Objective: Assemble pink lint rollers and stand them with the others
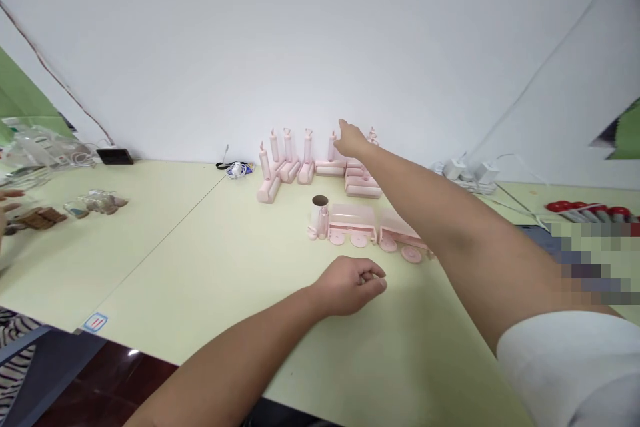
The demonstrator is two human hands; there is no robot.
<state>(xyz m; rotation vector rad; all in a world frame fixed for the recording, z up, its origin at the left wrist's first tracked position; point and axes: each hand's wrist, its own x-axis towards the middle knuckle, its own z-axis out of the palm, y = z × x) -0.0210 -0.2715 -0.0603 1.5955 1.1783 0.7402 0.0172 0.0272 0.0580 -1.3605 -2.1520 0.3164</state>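
My left hand [351, 285] rests low over the table with its fingers loosely curled in; nothing shows in it. My right hand [351, 139] reaches to the back with its index finger stretched out, close to the upright handle of a pink lint roller [331, 167]. Several more pink lint rollers [269, 188] stand to its left on their covers, handles up. A sticky paper roll [319, 211] with a brown core stands in front, beside a pink handle [323, 222]. Right of these are two pink covers [352, 215] with round pink discs [411, 254]; my right forearm partly hides one.
A coiled white cable [237, 171] and a black phone-like device [115, 156] lie along the wall. White plugs [454, 169] sit in a power strip at right, near several red-topped things [590, 208]. Small bagged items [95, 203] and another person's hand [9, 203] are at far left.
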